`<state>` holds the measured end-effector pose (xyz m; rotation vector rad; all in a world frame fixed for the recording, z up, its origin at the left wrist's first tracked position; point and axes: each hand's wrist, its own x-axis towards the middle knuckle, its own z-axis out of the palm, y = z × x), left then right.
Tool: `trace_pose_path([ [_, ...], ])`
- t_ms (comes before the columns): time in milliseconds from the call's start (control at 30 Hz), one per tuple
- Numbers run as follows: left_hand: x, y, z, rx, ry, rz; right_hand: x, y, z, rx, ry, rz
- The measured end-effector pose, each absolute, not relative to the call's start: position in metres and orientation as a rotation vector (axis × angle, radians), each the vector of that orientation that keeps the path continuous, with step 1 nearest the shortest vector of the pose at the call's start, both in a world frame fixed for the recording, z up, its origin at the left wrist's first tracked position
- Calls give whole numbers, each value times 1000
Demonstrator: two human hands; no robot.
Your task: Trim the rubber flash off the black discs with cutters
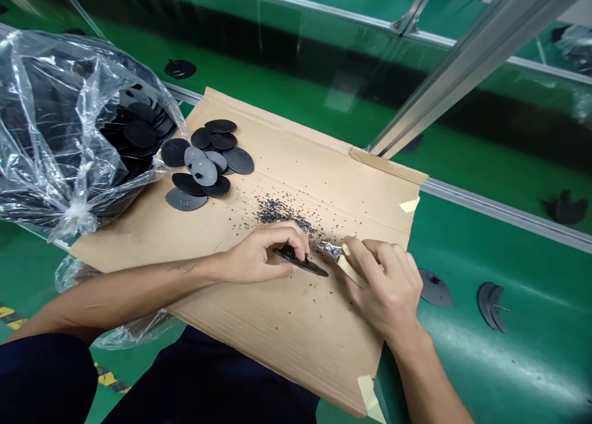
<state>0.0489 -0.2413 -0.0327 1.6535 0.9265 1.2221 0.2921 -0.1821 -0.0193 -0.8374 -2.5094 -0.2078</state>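
My left hand (263, 254) grips a black plastic disc (303, 263), seen nearly edge-on, above a flattened cardboard sheet (139, 242). My right hand (383, 282) holds small steel-headed cutters (329, 249) with cream handles, their jaws close to the disc's edge. Whether the jaws touch it, I cannot tell. Black crumbs (277, 211) lie scattered on the cardboard around and ahead of both hands. A loose pile of black and grey discs (206, 158) rests at the sheet's far left.
A clear plastic bag (69, 128) full of black discs lies at the left, over the cardboard's corner. Several more discs (435, 288) sit on the green bench surface at the right. An aluminium rail (481, 60) crosses the upper right, above the cardboard.
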Motion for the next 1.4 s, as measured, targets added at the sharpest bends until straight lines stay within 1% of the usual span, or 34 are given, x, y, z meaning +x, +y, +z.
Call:
trace_pose_path([
  [133,49,-243,-32,1707,963,1135,292,-181,-18,-846,-2552,-323],
  [267,48,-244,-33,1808,1008,1050,292,-182,-17,-828,-2534,-355],
  [567,48,-245,-35,1835,1090,1083,293,-179,-20,-815,-2505,-433],
  [1100,48,-245,-34,1900,1087,998,291,-183,-17,-823,-2515,-300],
  [1400,49,-245,-34,1871,1088,998,291,-183,-16,-832,-2512,-315],
])
